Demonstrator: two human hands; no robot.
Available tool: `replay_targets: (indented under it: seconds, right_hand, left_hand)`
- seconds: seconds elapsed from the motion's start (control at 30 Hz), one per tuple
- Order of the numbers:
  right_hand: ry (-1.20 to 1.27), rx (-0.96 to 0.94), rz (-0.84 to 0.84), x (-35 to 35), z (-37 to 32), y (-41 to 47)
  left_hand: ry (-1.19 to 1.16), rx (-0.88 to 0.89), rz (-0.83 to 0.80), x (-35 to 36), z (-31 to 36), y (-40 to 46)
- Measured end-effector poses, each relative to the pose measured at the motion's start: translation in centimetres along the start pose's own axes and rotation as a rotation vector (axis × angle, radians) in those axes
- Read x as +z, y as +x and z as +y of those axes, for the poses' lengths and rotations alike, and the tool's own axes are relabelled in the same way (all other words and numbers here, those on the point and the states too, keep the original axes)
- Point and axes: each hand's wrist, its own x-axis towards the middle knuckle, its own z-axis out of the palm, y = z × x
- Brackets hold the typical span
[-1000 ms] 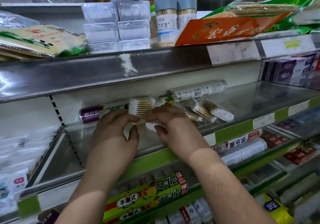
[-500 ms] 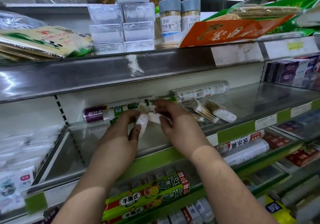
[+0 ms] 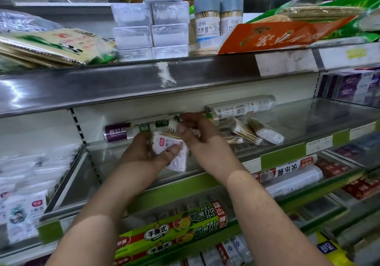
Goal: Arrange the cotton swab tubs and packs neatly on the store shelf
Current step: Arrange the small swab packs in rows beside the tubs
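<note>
Swab pack point(image 3: 171, 149) now label-side up

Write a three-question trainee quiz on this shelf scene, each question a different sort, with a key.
1. True or false: the left hand grips a labelled cotton swab pack.
2. Multiple choice: the loose cotton swab packs on the glass shelf lie to which side of the hands? A. left B. right C. directly below
3. Fill in: the stacked clear cotton swab tubs sit on the ___ shelf, beside two toothpick jars.

Key: 1 true; 2 B; 3 top
</note>
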Motion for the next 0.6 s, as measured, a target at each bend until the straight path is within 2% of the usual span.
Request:
replay_targets:
  seconds: [0.1, 0.27, 0.47, 0.6]
  right_hand:
    - [-0.072, -0.017, -0.087, -0.2, -0.6, -0.3]
    - [-0.045, -0.032, -0.188, -1.0, -0.7, -0.3]
    - [0.086, 0.021, -0.008, -0.4, 0.4, 0.1]
    - [0.088, 0.017, 0.019, -0.3, 0.5, -0.2]
  left_hand:
    - [-0.023, 0.048, -0.029, 0.0, 0.1, -0.3]
    - [-0.222, 0.111, 0.070, 0.0, -0.4, -0.1]
    - [-0.316, 0.146, 0.192, 0.1, -0.3, -0.4]
    - [-0.355, 0.109, 0.279, -0.2, -0.4, -0.6]
